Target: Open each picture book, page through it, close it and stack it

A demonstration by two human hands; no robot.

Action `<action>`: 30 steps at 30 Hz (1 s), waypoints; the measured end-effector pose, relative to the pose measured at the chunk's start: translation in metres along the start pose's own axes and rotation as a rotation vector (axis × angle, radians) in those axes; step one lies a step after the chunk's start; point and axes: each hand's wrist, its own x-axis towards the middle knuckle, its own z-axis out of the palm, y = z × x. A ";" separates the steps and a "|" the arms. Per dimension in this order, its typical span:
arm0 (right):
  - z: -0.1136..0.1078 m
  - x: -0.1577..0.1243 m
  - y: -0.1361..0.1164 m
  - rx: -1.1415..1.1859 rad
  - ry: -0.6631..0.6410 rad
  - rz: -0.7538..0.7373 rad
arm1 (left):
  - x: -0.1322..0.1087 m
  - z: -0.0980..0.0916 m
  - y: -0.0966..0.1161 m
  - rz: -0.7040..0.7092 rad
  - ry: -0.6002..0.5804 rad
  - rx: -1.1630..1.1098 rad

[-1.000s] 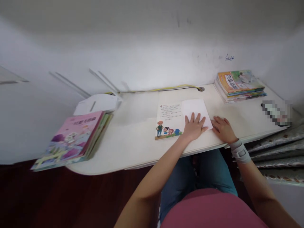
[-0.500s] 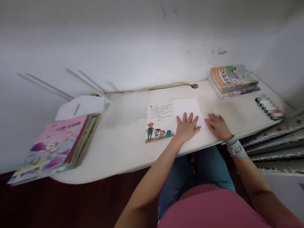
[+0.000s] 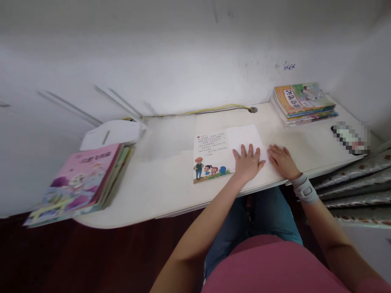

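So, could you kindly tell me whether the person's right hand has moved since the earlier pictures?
No: the right hand keeps its place relative to the cable grommet; only the camera view has shifted.

A stack of pink-covered picture books (image 3: 81, 183) sits at the left end of a white tabletop (image 3: 165, 195), its near edge overhanging the rim, with a folded white paper item (image 3: 111, 135) just behind it. At the far right, a pile of illustrated workbooks (image 3: 302, 103) rests near a pixelated object (image 3: 351, 137). A yellow cable (image 3: 214, 110) runs along the wall (image 3: 183, 61) to a desk grommet (image 3: 253, 110). Quilted patterned fabric (image 3: 357, 183) hangs at right, above a dark wood floor (image 3: 91, 252).
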 end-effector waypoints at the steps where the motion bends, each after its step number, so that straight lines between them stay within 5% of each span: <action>1: 0.000 0.000 0.000 -0.007 -0.005 0.000 | 0.000 0.000 0.002 -0.002 0.004 0.000; 10: 0.006 0.002 0.000 -0.055 0.082 0.163 | -0.002 0.003 0.003 0.013 0.035 -0.001; 30: 0.007 0.002 -0.001 -0.120 0.045 0.135 | -0.004 0.002 0.011 0.054 -0.021 0.059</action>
